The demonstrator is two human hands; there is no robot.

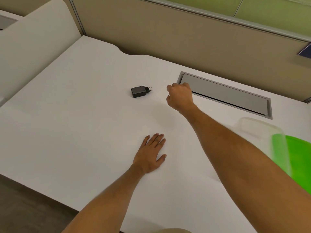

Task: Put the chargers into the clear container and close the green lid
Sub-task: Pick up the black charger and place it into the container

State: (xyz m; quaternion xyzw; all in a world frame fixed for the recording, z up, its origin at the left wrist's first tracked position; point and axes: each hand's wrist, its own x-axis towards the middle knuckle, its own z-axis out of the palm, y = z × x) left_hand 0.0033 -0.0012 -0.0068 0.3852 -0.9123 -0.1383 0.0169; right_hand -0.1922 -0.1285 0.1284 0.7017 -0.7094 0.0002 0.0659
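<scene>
A black charger (139, 91) with two plug pins lies on the white desk (80, 115), pins pointing right. My right hand (180, 96) hovers just right of it, fingers curled, with nothing visible in it. My left hand (151, 153) rests flat on the desk nearer to me, fingers spread. The clear container (262, 132) stands at the right, blurred, and the green lid (299, 158) lies beside it at the right edge.
A grey cable hatch (225, 96) is set into the desk behind my right hand. A beige partition wall (168, 39) runs along the back. A white side panel (33, 44) borders the desk on the left.
</scene>
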